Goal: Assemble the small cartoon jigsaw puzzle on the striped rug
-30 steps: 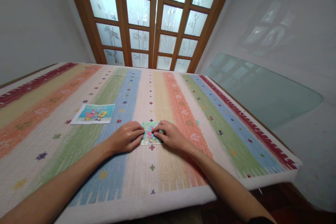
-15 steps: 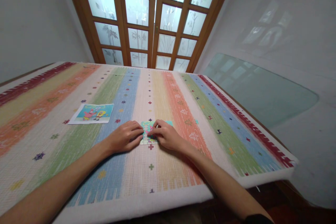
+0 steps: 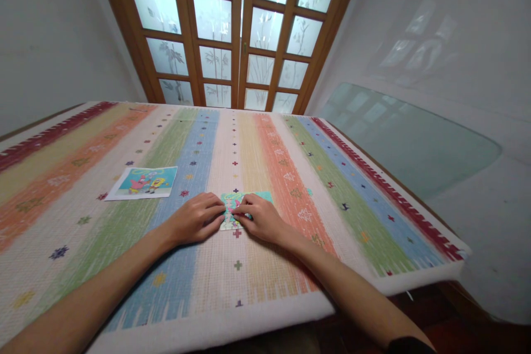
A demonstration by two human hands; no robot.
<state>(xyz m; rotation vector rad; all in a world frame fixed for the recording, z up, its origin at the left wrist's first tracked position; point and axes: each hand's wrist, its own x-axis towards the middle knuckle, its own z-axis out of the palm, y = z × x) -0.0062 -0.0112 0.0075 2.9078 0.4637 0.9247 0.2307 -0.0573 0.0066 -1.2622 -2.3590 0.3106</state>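
A small, colourful jigsaw puzzle (image 3: pixel 228 224) lies flat on the striped tablecloth, partly covered by my hands. My left hand (image 3: pixel 201 217) rests at its left edge, fingers curled together and tips pressed against the border. Over the puzzle's middle, my right hand (image 3: pixel 261 218) is closed, with thumb and forefinger pinched down on its surface. Whether a single loose piece sits between those fingertips is hidden. To the left lies a printed picture sheet (image 3: pixel 143 183) with a pink starfish and a yellow square cartoon figure on blue.
A small turquoise piece (image 3: pixel 309 192) lies right of the puzzle. The striped tablecloth (image 3: pixel 265 282) covers the wide table, whose front edge runs below my forearms. Wooden glazed doors (image 3: pixel 240 38) stand behind, and a pale glass-like panel (image 3: pixel 415 138) is at the right wall.
My right fingertips have shifted slightly left and lower over the puzzle. My left hand stays at the left edge. The whole view has moved a little.
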